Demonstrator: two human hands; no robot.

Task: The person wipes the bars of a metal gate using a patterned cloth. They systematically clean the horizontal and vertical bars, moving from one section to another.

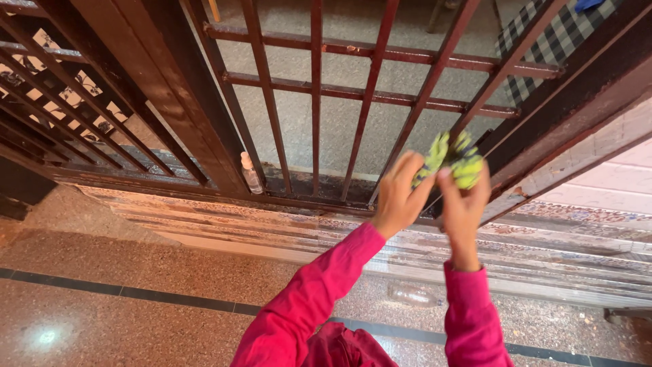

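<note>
Both of my arms, in bright pink sleeves, reach up toward a dark brown metal window grille (pixel 316 88). My left hand (pixel 399 197) and my right hand (pixel 463 204) together pinch a crumpled yellow-green cloth (pixel 451 160), held against one slanted bar (pixel 435 75) near the grille's lower right. Each hand grips one side of the cloth, fingers closed on it.
A small clear bottle (pixel 250 173) stands on the grille's bottom ledge, left of my hands. Another clear plastic bottle (pixel 414 294) lies on the speckled stone floor (pixel 136 285) below. A thick brown frame post (pixel 170 88) rises left; checked fabric (pixel 543 47) hangs beyond the bars.
</note>
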